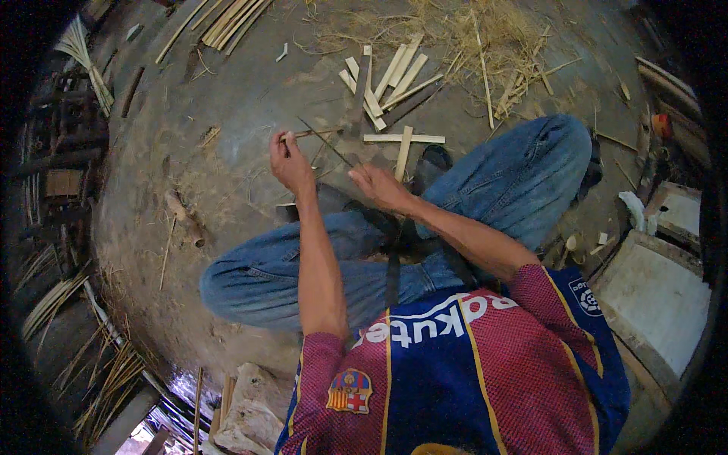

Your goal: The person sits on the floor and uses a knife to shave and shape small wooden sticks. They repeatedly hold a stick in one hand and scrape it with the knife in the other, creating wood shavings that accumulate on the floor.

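My left hand (290,165) is closed, its fingers pinching a thin brown strip (312,133) that looks like split bamboo. My right hand (381,188) grips the end of a knife (324,141) with a narrow dark blade; its handle is mostly hidden in the fist. Blade and strip cross each other between the hands; whether they touch, I cannot tell. Just beyond my right hand, one pale slat (404,154) lies across another slat (371,138) on the ground. Farther off, several flat pale slats (399,70) are spread out, with a dark flat piece (359,95) among them.
Fibrous shavings (447,30) cover the far ground, and a bundle of long strips (233,23) lies far left. A short brown wooden piece (186,220) rests beyond my left knee. Framed pale boards (658,284) stand at the right. My crossed legs (485,182) flank the work.
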The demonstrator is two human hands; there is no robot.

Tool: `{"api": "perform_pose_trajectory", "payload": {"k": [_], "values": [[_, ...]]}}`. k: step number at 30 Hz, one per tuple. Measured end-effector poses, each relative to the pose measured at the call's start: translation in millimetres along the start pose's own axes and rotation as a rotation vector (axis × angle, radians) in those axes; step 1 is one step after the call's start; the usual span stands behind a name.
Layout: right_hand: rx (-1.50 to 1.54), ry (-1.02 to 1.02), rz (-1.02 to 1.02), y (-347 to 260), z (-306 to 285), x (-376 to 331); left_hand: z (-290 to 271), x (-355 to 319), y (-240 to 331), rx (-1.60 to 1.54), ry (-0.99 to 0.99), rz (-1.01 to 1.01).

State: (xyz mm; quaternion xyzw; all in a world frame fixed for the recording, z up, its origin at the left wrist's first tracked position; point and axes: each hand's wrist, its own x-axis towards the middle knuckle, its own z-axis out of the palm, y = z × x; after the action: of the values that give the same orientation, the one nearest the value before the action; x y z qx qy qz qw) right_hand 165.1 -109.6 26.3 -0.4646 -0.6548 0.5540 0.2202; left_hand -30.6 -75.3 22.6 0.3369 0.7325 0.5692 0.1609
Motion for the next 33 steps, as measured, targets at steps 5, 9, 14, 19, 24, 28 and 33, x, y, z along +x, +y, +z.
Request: {"api": "perform_pose_trajectory", "payload": {"k": [5, 9, 14, 19, 24, 28, 33], "values": [[-0.087, -0.042, 0.027, 2.1, 1.6, 2.8, -4.7, 0.9, -3.5, -0.045, 0.015, 0.043], [-0.123, -0.077, 0.022, -3.8, 4.0, 6.5, -13.2, 5.7, -2.7, -0.041, 0.014, -0.046], [-0.153, 0.036, -0.089, 36.5, -2.6, 12.6, -3.0, 2.5, 2.8, -0.041, -0.006, 0.066], [-0.283, 0.006, 0.073, 13.7, -9.5, -11.6, -8.1, 0.0, -11.3, -0.013, 0.027, 0.053], [-0.314, 0.023, 0.157, 29.2, -4.2, -5.2, -5.4, 4.0, -8.0, -0.002, 0.008, 0.048], [-0.284, 0.034, 0.139, 46.4, -2.3, 0.1, -8.7, 3.6, -7.2, -0.085, 0.030, 0.020], [-0.288, 0.147, 0.048, 78.3, 7.8, 2.3, -6.6, -2.4, 1.0, -0.014, -0.034, 0.077]]}}
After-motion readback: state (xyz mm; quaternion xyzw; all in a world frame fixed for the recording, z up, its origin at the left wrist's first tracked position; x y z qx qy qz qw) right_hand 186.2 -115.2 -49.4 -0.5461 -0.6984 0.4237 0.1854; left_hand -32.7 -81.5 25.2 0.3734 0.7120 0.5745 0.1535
